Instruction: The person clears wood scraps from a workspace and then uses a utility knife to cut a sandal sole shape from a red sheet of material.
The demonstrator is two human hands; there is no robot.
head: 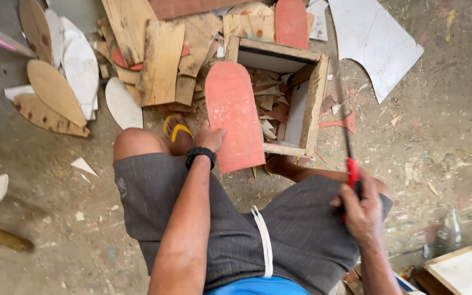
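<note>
Left hand [210,139] grips the near edge of the red board [234,116], which leans on the wooden box [315,98]. Right hand [363,210] grips a red-handled saw [350,158] at right.

Soft, even daylight, moderately bright; no hard glare. Faint diffuse shadows under the wooden box [307,104] and scattered offcuts [55,93]. Slightly washed on the pale sheet [372,38] at top right. Mild softness overall, compression smear on the concrete floor [454,136]. Wide-angle stretch toward corners. Slight blur at right hand [363,210].
</note>
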